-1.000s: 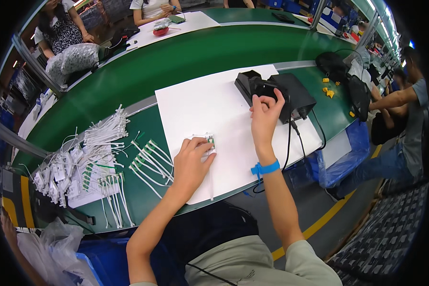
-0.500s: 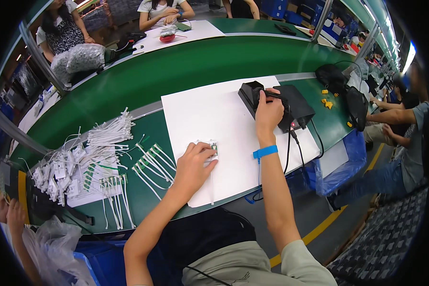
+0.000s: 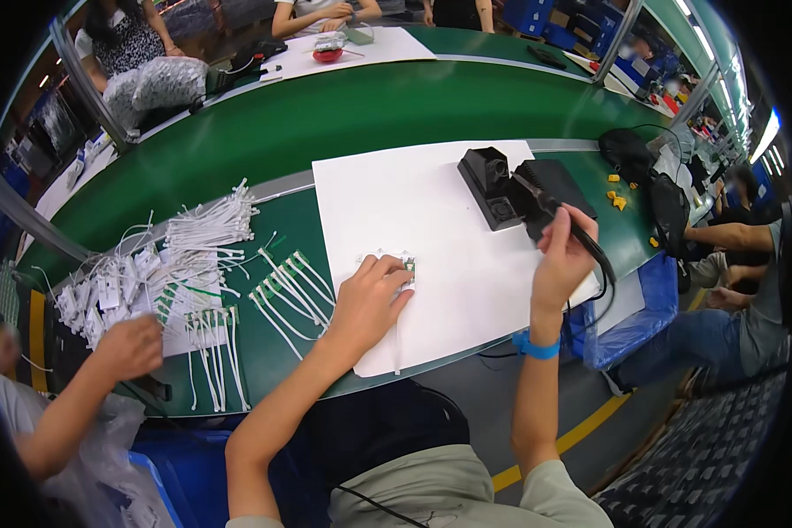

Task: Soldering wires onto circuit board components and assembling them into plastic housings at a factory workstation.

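Observation:
My left hand (image 3: 370, 295) is closed over a small circuit board (image 3: 409, 265), green with white parts, pressing it on a white sheet (image 3: 449, 290). A white cable (image 3: 398, 348) trails from it toward the table's near edge. To the right, my right hand (image 3: 561, 260) grips a black soldering iron (image 3: 539, 190) by its handle, its cord hanging off to the right. The iron points up and left, beside its black stand (image 3: 486, 180); I cannot make out the tip. A blue wrist strap (image 3: 537, 346) is around my right wrist.
Behind the iron sits a black box (image 3: 565, 183). Several boards with white cables (image 3: 295, 282) lie left of the sheet, beside a pile of white housings (image 3: 106, 295). A co-worker's hand (image 3: 130, 348) reaches in there. Yellow pieces (image 3: 618, 201) and a blue bin (image 3: 629, 326) are at right.
My right hand has drawn the soldering iron out of its stand, moving right and nearer to me. My left hand stays on the board. A co-worker's hand has come in at the left.

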`<state>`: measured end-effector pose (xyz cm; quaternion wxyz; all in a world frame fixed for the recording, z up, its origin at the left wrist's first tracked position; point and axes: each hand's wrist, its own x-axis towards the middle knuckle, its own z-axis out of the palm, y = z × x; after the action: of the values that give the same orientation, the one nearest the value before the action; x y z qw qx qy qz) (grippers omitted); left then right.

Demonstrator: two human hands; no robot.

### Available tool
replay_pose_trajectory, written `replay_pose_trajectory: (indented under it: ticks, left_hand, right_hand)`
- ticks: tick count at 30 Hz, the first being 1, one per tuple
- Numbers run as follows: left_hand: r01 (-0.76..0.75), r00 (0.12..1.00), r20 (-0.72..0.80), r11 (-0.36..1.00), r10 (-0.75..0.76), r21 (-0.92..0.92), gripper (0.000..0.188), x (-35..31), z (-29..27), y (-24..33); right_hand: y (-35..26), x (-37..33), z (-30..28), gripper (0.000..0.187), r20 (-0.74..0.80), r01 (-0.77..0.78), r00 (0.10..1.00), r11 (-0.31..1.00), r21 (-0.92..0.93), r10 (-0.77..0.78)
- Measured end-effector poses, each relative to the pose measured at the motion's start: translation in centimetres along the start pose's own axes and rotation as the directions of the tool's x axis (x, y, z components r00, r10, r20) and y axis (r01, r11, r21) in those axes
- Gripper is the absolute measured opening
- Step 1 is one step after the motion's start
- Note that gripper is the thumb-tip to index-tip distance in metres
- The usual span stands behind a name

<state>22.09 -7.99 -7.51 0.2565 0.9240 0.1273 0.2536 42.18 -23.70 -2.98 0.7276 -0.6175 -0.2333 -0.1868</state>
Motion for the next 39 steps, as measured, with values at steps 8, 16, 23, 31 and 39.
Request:
replay_pose_trajectory:
  ticks: [8, 16, 23, 31, 39]
  left_hand:
    - [-0.061, 0.983, 0.173, 0.998, 0.063, -0.017, 0.022, -0.3, -1.7, -0.6]
    - [-0.033, 0.990, 0.136, 0.999, 0.034, -0.007, 0.019, -0.3, -1.5, -0.5]
    - [-0.051, 0.989, 0.142, 0.999, 0.050, 0.003, 0.020, -0.2, -1.4, -0.7]
    - [-0.023, 0.992, 0.121, 0.999, 0.026, -0.022, 0.020, -0.4, -1.3, -0.7]
    - [-0.023, 0.993, 0.117, 0.999, 0.026, -0.029, 0.021, -0.4, -1.2, -0.6]
  right_hand:
    - [1.3, -1.6, -0.5, 0.016, 0.390, -0.178, 0.909, 0.983, 0.042, 0.148]
    - [3.4, -5.2, -0.3, 0.011, 0.438, -0.231, 0.888, 0.960, 0.158, 0.142]
    - [3.6, -6.3, -0.9, 0.015, 0.383, -0.055, 0.924, 0.989, 0.138, -0.002]
    - [3.9, -6.0, -0.7, 0.014, 0.440, -0.052, 0.898, 0.997, 0.066, 0.018]
    - [3.9, -5.9, -0.6, 0.014, 0.472, -0.041, 0.881, 0.999, 0.027, 0.023]
